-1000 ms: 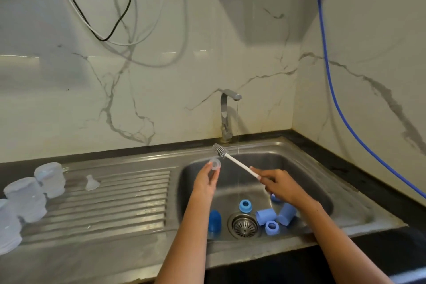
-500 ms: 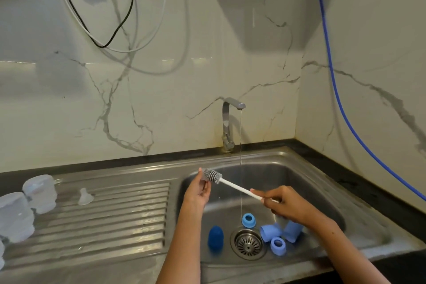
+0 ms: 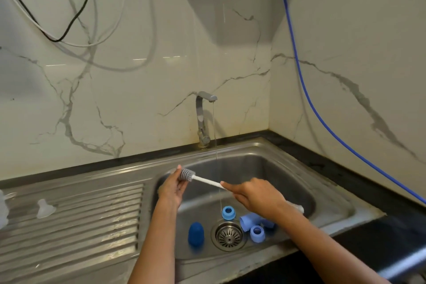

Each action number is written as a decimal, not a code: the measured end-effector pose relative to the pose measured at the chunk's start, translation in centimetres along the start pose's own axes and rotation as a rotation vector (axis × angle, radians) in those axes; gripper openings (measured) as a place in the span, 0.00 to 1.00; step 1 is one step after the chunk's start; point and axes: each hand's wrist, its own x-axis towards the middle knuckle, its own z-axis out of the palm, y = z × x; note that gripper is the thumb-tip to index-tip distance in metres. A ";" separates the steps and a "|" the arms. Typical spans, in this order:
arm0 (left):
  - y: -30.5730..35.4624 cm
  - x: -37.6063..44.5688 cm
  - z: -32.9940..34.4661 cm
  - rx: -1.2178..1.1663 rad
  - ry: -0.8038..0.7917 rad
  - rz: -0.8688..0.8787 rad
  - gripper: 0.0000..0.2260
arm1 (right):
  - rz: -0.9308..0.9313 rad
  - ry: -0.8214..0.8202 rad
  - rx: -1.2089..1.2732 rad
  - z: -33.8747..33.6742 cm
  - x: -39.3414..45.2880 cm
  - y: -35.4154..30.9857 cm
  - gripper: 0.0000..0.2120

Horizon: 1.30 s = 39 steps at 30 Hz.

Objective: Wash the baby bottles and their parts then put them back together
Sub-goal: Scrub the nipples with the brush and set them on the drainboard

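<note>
Clear silicone teat (image 3: 45, 208) lying on the steel drainboard (image 3: 92, 226), left hand (image 3: 171, 188) curled round something small at the grey brush head (image 3: 187, 175), right hand (image 3: 258, 196) gripping the white handle above blue bottle rings (image 3: 228, 212) beside the drain (image 3: 229, 235).

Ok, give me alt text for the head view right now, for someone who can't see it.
Over a steel sink, the right hand holds a white brush whose bristles meet the left hand. A thin stream runs from the tap; blue bottle parts lie around the drain.
</note>
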 end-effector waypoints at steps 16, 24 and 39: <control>-0.9 0.0 0.4 0.020 -0.110 0.031 0.05 | 0.084 -0.004 0.222 0.4 0.2 0.2 0.20; 0.2 -1.0 1.4 -0.263 -0.284 0.055 0.09 | 0.383 -0.400 1.373 -1.5 -0.3 1.5 0.15; -0.8 -1.2 0.9 -0.209 0.032 0.129 0.13 | 0.084 0.019 0.688 -0.1 -0.1 1.8 0.15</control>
